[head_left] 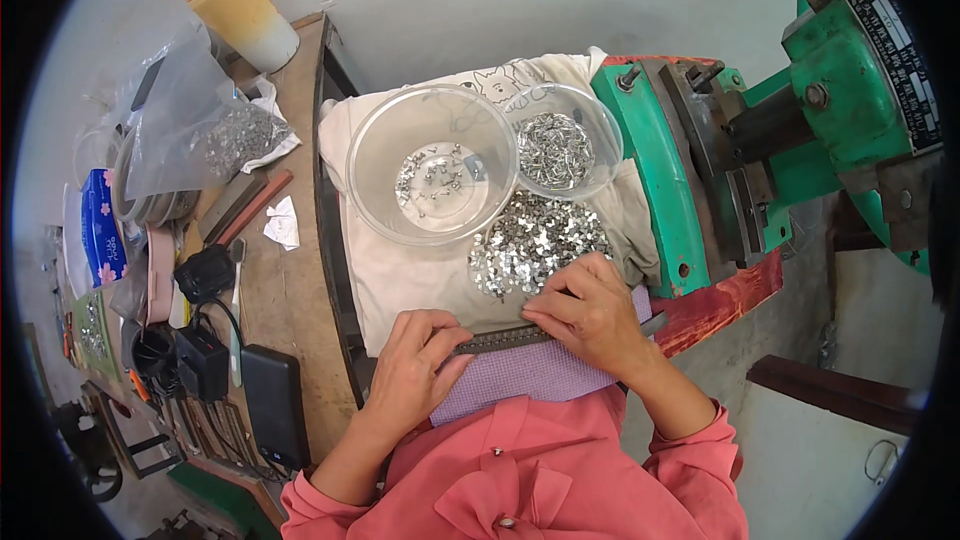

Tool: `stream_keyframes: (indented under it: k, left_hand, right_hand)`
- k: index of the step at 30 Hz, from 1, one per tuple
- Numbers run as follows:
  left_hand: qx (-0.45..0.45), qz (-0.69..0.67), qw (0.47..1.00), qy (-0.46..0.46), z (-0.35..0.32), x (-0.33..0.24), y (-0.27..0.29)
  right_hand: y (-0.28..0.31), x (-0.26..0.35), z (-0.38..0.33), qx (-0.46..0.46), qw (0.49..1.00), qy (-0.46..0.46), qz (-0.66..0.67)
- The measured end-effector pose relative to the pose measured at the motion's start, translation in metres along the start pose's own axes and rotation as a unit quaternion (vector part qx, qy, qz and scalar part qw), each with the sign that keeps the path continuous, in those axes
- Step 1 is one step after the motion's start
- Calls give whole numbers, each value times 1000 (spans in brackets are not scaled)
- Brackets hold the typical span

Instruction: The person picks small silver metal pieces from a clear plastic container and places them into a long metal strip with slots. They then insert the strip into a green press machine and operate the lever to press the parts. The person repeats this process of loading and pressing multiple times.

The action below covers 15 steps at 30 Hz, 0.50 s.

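A long dark metal strip with a row of small notches point(505, 339) lies across a purple cloth point(520, 375) close to my body. My left hand point(415, 365) grips the strip's left end between thumb and fingers. Above the strip's right part, my right hand point(590, 315) is closed in a pinch, its fingertips at the strip's upper edge; whatever it holds is too small to make out. Just beyond my right hand spreads a pile of small shiny metal pieces point(540, 240). The strip's right end sticks out past my right wrist.
Behind the pile stand a large clear tub point(365, 185) with a few small metal parts and a smaller clear tub point(608, 145) full of bent metal pieces. A green machine press point(650, 170) rises on the right. At left, a wooden table point(300, 290) bears a power bank point(272, 405) and a bottle point(235, 10).
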<state>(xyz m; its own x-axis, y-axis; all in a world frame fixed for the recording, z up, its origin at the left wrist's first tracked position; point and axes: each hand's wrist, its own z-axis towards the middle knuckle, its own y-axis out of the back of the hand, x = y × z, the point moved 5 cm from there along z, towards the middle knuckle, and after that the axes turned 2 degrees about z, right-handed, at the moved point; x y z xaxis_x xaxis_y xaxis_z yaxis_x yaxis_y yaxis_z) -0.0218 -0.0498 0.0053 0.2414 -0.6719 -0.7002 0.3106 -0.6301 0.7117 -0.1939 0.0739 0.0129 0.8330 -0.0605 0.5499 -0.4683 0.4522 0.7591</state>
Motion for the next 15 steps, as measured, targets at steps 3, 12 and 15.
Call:
stream_keyframes:
  k: [3, 12, 15]
  left_hand:
    - [-2, -9, 1000, 6, -4, 2, 0]
    - [-29, -10, 999, 16, -13, 3, 2]
    - [-50, -11, 998, 37, -18, 7, 4]
  right_hand:
    - [-2, 2, -3, -2, 1000, -1, -4]
    - [-7, 9, 0, 0, 1000, -19, -20]
    - [-8, 8, 0, -3, 1000, -22, -12]
